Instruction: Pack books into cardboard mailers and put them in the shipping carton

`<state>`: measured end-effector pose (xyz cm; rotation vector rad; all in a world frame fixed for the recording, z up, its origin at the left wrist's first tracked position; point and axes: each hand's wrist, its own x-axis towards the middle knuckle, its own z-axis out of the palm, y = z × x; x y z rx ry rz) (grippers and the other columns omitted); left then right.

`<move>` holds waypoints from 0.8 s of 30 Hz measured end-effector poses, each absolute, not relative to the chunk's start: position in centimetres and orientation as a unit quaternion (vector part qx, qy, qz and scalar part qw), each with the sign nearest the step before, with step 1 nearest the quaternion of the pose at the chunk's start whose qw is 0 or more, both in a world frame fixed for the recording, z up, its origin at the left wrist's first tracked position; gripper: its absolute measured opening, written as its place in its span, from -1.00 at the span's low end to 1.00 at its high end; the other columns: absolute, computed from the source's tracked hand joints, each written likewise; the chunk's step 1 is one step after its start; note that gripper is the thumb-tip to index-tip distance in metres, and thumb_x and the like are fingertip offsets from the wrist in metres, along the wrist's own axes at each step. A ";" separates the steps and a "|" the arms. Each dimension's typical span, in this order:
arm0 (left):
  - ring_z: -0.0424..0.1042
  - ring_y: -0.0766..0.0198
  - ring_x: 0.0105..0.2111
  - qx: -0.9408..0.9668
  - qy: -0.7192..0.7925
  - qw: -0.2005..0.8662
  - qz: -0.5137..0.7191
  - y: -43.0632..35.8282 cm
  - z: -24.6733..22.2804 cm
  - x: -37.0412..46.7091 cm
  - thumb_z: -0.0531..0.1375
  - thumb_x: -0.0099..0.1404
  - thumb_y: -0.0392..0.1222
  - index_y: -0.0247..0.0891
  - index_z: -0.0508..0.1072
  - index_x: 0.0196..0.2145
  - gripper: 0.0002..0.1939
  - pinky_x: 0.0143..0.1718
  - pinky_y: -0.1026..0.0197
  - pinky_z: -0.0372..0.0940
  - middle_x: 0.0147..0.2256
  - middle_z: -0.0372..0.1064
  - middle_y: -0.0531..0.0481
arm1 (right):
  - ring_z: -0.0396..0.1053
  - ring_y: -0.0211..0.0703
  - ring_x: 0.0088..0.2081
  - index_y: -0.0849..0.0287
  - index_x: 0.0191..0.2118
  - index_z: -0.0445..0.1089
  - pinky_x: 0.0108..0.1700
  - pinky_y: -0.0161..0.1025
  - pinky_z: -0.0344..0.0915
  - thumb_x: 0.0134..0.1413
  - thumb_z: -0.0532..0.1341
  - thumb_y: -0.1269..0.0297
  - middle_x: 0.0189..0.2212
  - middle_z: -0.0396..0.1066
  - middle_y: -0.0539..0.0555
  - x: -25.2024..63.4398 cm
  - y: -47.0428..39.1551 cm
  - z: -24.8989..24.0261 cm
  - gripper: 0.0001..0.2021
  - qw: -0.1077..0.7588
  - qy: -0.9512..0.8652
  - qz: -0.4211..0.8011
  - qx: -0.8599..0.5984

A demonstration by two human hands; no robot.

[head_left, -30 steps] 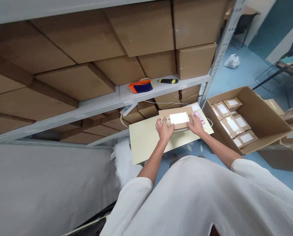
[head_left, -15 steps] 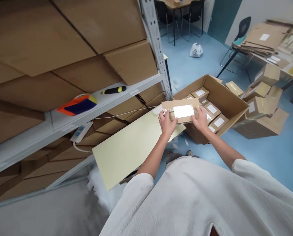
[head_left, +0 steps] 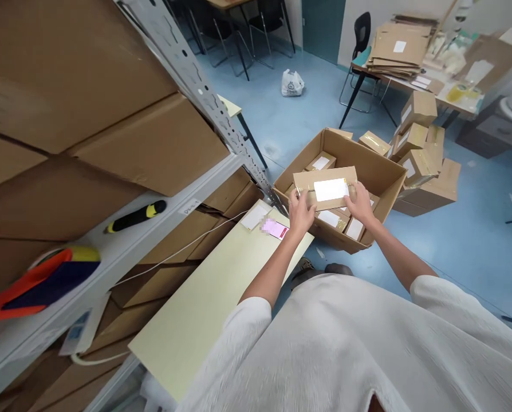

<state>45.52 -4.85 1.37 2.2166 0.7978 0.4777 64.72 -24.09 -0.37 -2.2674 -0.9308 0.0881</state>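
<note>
A small cardboard box (head_left: 305,182) with a white label on its upper face is held between my two hands. My left hand (head_left: 300,213) grips its left end, fingers bent over the edge. Its right end is in my right hand (head_left: 359,203), the thumb lying by the label. Behind and below it stands a large open carton (head_left: 380,171), which holds several smaller labelled boxes (head_left: 320,162). The held box hides part of the carton's inside.
A pale yellow board (head_left: 208,297) runs along the shelf, bearing a phone (head_left: 275,228) and a labelled flat item (head_left: 255,216). A utility knife (head_left: 136,216) and an orange-blue tape dispenser (head_left: 45,283) lie on the metal shelf (head_left: 204,183). More boxes (head_left: 428,189) are stacked right of the carton.
My view has turned right, and the held box now appears over the carton rather than over the board's end. Both hands keep their hold. The phone on the board has come into view.
</note>
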 end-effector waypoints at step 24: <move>0.36 -0.10 0.38 0.649 0.319 0.687 0.062 -2.3 -10.7 63.6 0.33 0.26 -0.24 -0.08 0.57 0.12 -0.54 0.40 -0.14 0.27 0.27 0.47 -0.12 | 0.13 0.53 0.45 0.05 0.46 0.26 0.43 0.53 0.11 0.30 0.23 0.05 0.52 0.14 0.32 85.7 -21.3 -6.3 -0.34 0.204 -0.333 0.085 -0.917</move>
